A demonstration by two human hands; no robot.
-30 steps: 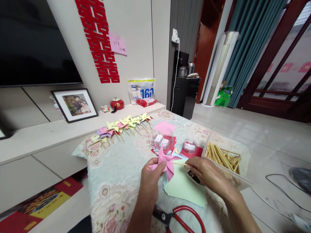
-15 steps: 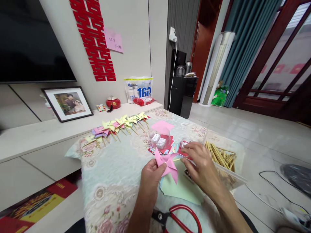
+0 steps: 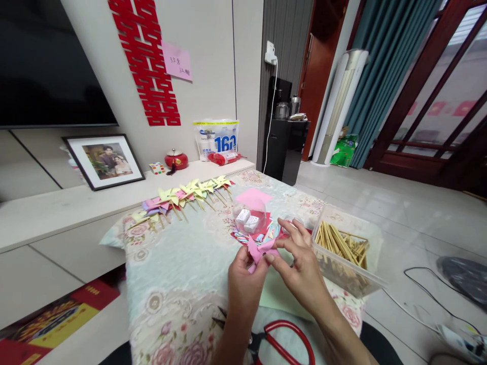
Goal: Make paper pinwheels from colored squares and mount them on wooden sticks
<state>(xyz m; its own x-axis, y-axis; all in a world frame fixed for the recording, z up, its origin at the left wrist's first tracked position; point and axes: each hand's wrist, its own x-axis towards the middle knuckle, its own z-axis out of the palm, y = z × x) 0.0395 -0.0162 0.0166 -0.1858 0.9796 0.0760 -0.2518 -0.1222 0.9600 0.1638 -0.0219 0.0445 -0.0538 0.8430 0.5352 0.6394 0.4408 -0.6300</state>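
Observation:
A pink paper pinwheel (image 3: 262, 249) is pinched in my left hand (image 3: 245, 271), thumb on its front. My right hand (image 3: 300, 256) closes thumb and index finger on the pinwheel near its centre, where a small dark spot shows; its other fingers are raised. Part of the paper is hidden behind my fingers. Beneath my hands lies pale green paper (image 3: 283, 294). Red-handled scissors (image 3: 292, 324) rest in front, partly covered by my left forearm. Just beyond the pinwheel stands a clear round container (image 3: 262, 210) with small white boxes (image 3: 251, 224) in it.
Right of my hands, a clear plastic bin (image 3: 353, 286) holds many thin wooden sticks (image 3: 337, 243). Finished-looking pinwheels on sticks (image 3: 190, 191) lie in a row at the back left. Pink paper (image 3: 254, 196) lies at the far side of the flowered tablecloth (image 3: 171, 284).
My right hand has moved left from beside the bin onto the pinwheel's centre. The thin pale piece near its fingertips no longer shows. The pinwheel has tilted, still in my left hand.

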